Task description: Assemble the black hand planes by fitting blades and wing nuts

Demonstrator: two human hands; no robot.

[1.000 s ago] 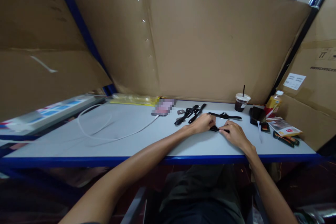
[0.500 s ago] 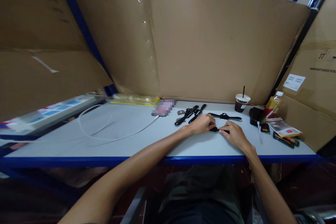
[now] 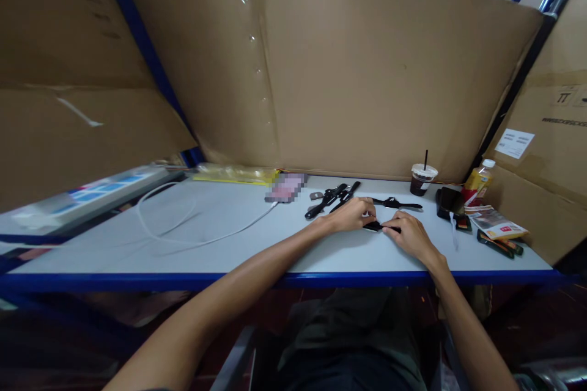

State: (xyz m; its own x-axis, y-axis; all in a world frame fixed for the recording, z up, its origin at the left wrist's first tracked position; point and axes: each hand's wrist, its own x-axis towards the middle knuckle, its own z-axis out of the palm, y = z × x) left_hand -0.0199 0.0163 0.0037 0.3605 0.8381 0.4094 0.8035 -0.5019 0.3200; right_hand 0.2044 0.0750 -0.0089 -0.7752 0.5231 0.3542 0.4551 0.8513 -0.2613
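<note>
Low over the table, a black spokeshave [image 3: 374, 226] lies between my two hands, its ends partly covered by fingers. My left hand [image 3: 354, 214] is closed at its left side, thumb and fingers bent in by the middle part. The right hand [image 3: 408, 232] wraps round the handle on the other side. Just behind my hands rests another black spokeshave [image 3: 392, 203], lying crosswise. More spokeshaves [image 3: 325, 201] lie close together to the left of my left hand, beside a small grey metal piece [image 3: 316, 195].
A phone [image 3: 287, 187] with a white cable [image 3: 220, 237] lies at the back. On the right stand a lidded drink cup [image 3: 422, 180] and a juice bottle [image 3: 477, 183], near a snack packet [image 3: 498, 223]. Cardboard [image 3: 367, 67] walls the table's back.
My left hand has shifted slightly left and its fingers have lifted a little, so more of the spokeshave's middle shows. My right hand stays in place.
</note>
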